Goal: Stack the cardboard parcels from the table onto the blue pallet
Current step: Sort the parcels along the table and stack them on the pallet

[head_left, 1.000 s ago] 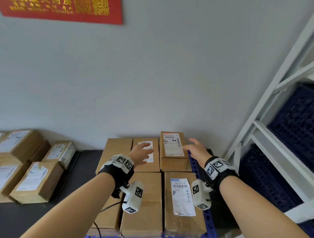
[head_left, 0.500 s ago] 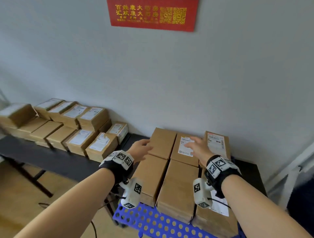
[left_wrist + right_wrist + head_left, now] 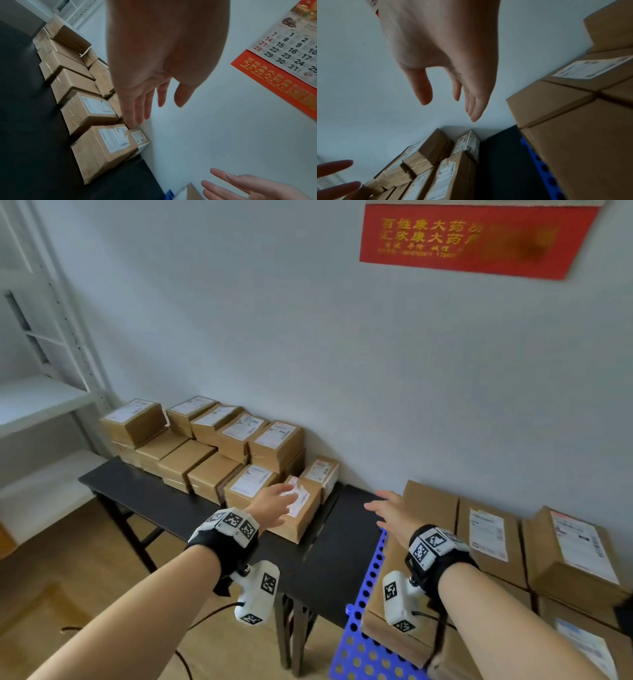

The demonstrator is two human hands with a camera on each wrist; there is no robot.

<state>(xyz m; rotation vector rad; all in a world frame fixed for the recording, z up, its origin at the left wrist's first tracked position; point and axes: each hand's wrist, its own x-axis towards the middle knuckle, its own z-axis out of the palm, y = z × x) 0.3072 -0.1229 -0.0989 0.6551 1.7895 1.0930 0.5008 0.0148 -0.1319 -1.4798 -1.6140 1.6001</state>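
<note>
Several cardboard parcels (image 3: 202, 450) crowd the black table (image 3: 161, 501) against the wall. The nearest parcel (image 3: 301, 517) with a white label lies at the table's right end. My left hand (image 3: 274, 506) (image 3: 150, 102) hovers open above that parcel, fingers straight, touching nothing that I can see. My right hand (image 3: 390, 513) (image 3: 450, 100) is open in the air over the gap between table and blue pallet (image 3: 368, 628). Several parcels (image 3: 489, 539) lie stacked on the pallet at the right.
A white metal shelf rack (image 3: 44, 392) stands at the left. A red calendar (image 3: 476, 237) hangs on the grey wall. A cable (image 3: 202, 614) hangs below my left wrist. Bare black tabletop (image 3: 342, 529) shows between the nearest parcel and the pallet.
My view has swung left from the pallet stack to the table. Both empty hands have moved left with it, the left one now over the nearest table parcel.
</note>
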